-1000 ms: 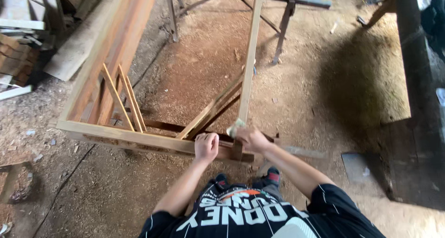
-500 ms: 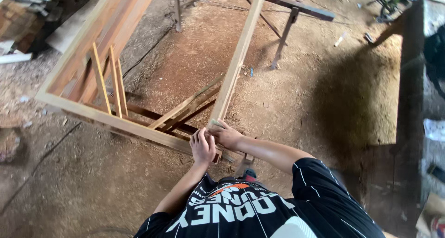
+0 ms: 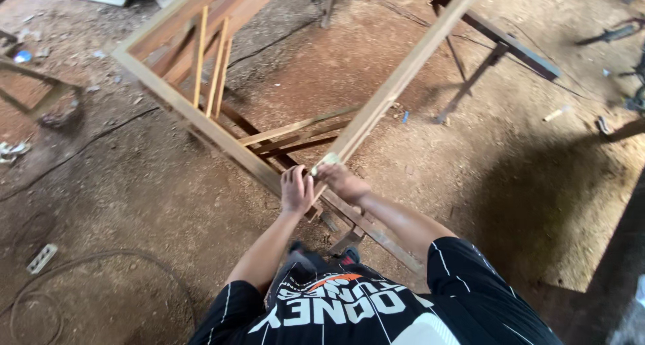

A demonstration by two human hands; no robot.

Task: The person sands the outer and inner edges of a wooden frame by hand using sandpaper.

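While sawdust covers the dirt floor of a workshop, a person in a black printed shirt bends over a large wooden frame and works at one corner with both bare hands. The left hand is curled shut around the near end of the frame's cross rail, knuckles up, beside the corner joint. The right hand is closed on the end of the long rail, one pale length of timber that runs from the corner away to the upper right; the two hands sit just beside each other, almost touching. Inside the frame, three thin slats stand side by side near the far left, and about three more slats lie fanned out flat close to the hands. The frame rests raised above the floor, its corner directly in front of the person's knees. One dark metal trestle stands beyond the long rail. A black cable trails across the floor at left, and one small pale bracket lies near the lower left edge.
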